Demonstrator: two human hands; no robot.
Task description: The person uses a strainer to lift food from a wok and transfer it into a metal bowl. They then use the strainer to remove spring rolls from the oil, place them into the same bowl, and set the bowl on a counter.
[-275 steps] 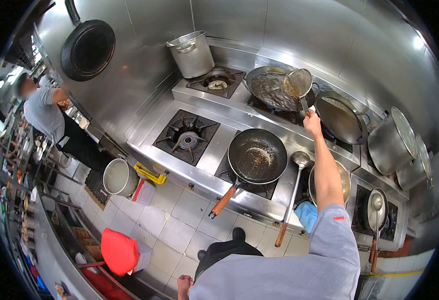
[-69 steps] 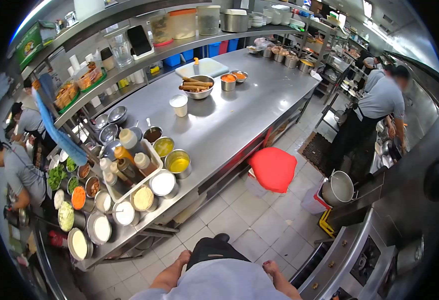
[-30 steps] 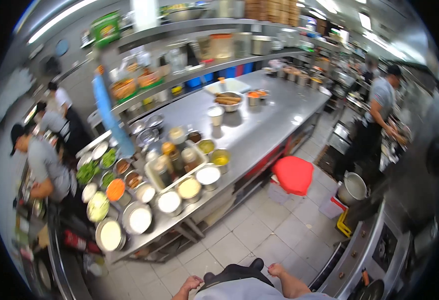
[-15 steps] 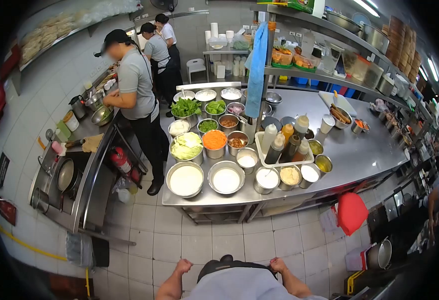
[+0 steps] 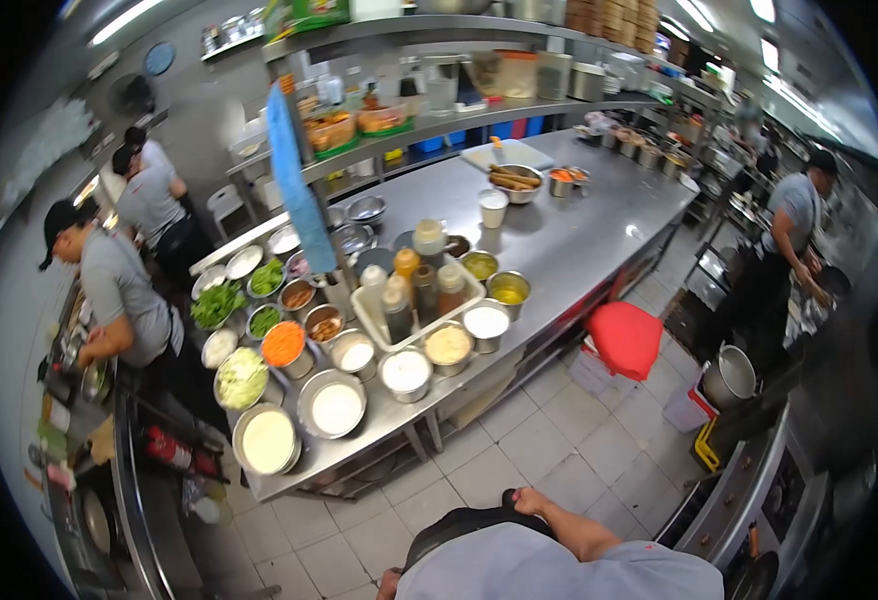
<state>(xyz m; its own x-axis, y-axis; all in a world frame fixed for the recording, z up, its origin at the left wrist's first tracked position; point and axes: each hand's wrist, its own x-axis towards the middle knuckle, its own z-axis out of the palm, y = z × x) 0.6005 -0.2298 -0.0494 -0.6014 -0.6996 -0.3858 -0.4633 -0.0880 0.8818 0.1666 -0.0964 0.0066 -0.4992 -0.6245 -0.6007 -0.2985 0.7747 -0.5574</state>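
My right hand [image 5: 529,501] is closed at the right side of my waist, by the dark apron [image 5: 459,525]; I cannot make out whether anything is in it. Only a small part of my left hand [image 5: 390,582] shows at the bottom edge, beside my grey shirt [image 5: 549,570], its fingers hidden. Ahead of me stands a steel table [image 5: 589,235] with metal pots of shredded carrot [image 5: 284,343], cut cabbage [image 5: 243,378] and white sauce [image 5: 337,409]. A white basket [image 5: 421,340] on it holds several squeeze bottles.
Co-workers in grey shirts stand at the left counter, one person [image 5: 129,290] nearest. Another person [image 5: 791,225] works at the right. A red-covered stool [image 5: 625,340] and a large pot [image 5: 729,376] stand right of the table. A stove edge [image 5: 749,480] lies at the lower right.
The view has swung right and tilted, bringing the stove and the right-hand person into sight. My left hand has slipped mostly out of frame. My right hand now sits against my waist.
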